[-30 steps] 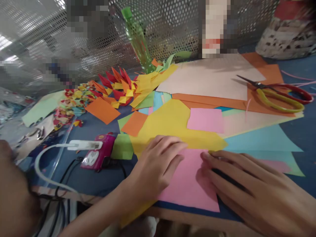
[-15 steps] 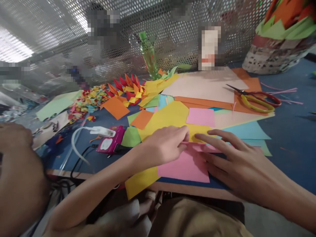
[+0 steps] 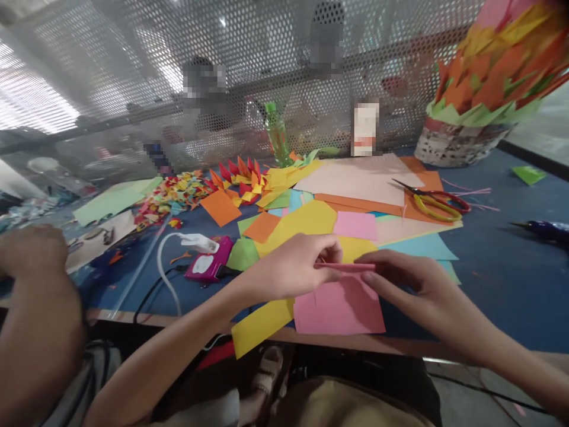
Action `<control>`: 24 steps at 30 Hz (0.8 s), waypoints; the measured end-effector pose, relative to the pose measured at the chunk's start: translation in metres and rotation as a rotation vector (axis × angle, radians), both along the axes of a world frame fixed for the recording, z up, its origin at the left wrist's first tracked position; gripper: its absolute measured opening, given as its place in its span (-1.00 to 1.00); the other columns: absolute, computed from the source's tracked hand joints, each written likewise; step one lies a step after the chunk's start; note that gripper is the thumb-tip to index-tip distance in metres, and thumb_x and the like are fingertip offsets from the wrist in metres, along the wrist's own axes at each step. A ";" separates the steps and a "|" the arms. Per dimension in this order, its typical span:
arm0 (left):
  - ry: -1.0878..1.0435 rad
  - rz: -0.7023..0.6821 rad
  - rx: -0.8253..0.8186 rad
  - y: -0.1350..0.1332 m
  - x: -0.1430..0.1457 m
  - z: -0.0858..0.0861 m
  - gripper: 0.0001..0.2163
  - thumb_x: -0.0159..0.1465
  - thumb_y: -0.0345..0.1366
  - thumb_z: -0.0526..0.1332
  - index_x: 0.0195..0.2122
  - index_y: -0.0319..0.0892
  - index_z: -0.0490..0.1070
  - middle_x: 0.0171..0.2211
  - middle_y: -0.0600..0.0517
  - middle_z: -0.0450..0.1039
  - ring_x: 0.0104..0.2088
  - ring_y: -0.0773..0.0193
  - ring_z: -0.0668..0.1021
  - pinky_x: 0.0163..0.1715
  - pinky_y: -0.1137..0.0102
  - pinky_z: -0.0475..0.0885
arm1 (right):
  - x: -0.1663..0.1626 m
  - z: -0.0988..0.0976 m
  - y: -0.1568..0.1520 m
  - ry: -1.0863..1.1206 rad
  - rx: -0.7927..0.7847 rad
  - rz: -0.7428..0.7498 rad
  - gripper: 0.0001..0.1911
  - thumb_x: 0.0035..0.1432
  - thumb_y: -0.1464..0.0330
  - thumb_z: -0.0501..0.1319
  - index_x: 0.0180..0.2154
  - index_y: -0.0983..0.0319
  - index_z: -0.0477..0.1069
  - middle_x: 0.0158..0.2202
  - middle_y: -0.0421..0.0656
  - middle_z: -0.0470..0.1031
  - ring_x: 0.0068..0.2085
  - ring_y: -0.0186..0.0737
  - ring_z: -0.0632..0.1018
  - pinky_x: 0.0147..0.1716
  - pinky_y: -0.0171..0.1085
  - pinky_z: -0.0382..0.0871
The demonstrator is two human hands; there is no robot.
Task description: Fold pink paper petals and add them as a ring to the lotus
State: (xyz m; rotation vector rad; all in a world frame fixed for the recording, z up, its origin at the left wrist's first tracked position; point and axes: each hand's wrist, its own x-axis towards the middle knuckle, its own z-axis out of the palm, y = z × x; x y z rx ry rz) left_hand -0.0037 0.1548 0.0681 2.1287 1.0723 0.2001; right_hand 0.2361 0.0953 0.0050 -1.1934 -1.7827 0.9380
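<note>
Between my two hands is a narrow folded strip of pink paper (image 3: 349,268), held roughly level. My left hand (image 3: 302,265) pinches its left end, fingers curled and thumb below. On the right end, my right hand (image 3: 406,277) closes with thumb and fingertips. Just beneath the strip lies a square pink sheet (image 3: 340,311) at the table's front edge. Yellow paper (image 3: 306,220) spreads behind my hands, with a smaller pink piece (image 3: 354,225) on it. A yellow strip (image 3: 262,327) sticks out over the front edge.
Scissors (image 3: 433,201) rest on orange and pale sheets. A magenta power adapter (image 3: 210,259) with cables sits left. Folded red-yellow pieces (image 3: 240,175), a green bottle (image 3: 276,133) and a paper-covered basket (image 3: 460,141) stand behind. Another person's arm (image 3: 40,296) is at far left.
My right hand has gone from spread fingers to a pinch on the strip's right end. The strip now shows as a thin edge between both hands. The camera view has tilted upward.
</note>
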 end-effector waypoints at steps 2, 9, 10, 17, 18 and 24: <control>-0.020 -0.009 -0.033 -0.001 0.000 0.000 -0.80 0.37 -0.14 0.36 -0.20 -0.12 0.43 -0.24 0.08 0.58 -0.27 0.27 0.56 -0.31 0.40 0.34 | -0.006 0.004 0.001 -0.024 0.017 -0.025 -0.65 0.41 0.05 0.27 -0.23 0.16 0.64 -0.34 -0.16 0.70 -0.36 -0.20 0.65 -0.41 -0.30 0.50; 0.087 -0.142 -0.068 -0.001 -0.002 0.005 -0.76 0.40 -0.17 0.26 0.04 -0.06 0.51 -0.11 0.02 0.62 -0.15 0.16 0.58 -0.25 0.35 0.31 | -0.006 0.006 0.003 -0.039 0.027 -0.018 -0.65 0.41 0.08 0.25 -0.27 0.14 0.68 -0.32 -0.17 0.71 -0.35 -0.18 0.63 -0.43 -0.29 0.44; 0.106 -0.166 -0.070 0.000 -0.002 0.005 -0.77 0.39 -0.13 0.26 -0.01 -0.08 0.52 -0.11 0.01 0.61 -0.15 0.16 0.57 -0.25 0.35 0.29 | -0.006 0.007 0.003 -0.061 0.053 -0.022 -0.65 0.42 0.09 0.25 -0.28 0.14 0.68 -0.32 -0.17 0.72 -0.36 -0.19 0.62 -0.44 -0.29 0.44; 0.071 -0.182 -0.109 0.011 0.005 -0.002 -0.73 0.35 -0.12 0.25 -0.40 -0.14 0.29 -0.46 0.16 0.21 -0.43 0.36 0.30 -0.44 0.38 0.11 | -0.006 0.017 0.009 -0.273 0.267 -0.024 -0.66 0.47 0.17 0.20 -0.18 0.17 0.70 -0.21 -0.11 0.77 -0.29 -0.17 0.72 -0.33 -0.27 0.59; 0.061 -0.170 -0.102 0.011 0.004 -0.002 -0.73 0.34 -0.12 0.26 -0.40 -0.14 0.28 -0.47 0.16 0.19 -0.44 0.37 0.28 -0.45 0.37 0.09 | -0.001 0.019 0.013 -0.316 0.279 -0.018 -0.66 0.47 0.15 0.22 -0.13 0.18 0.71 -0.17 -0.10 0.77 -0.27 -0.18 0.72 -0.32 -0.28 0.60; 0.021 -0.091 -0.067 0.013 -0.008 0.007 -0.69 0.33 -0.13 0.27 -0.44 -0.14 0.21 -0.47 0.16 0.18 -0.46 0.39 0.24 -0.46 0.37 0.05 | 0.099 0.026 0.072 -0.697 0.265 -0.296 -0.31 0.57 0.04 -0.14 0.12 0.33 0.61 0.10 0.00 0.69 -0.02 0.05 0.71 -0.06 -0.09 0.53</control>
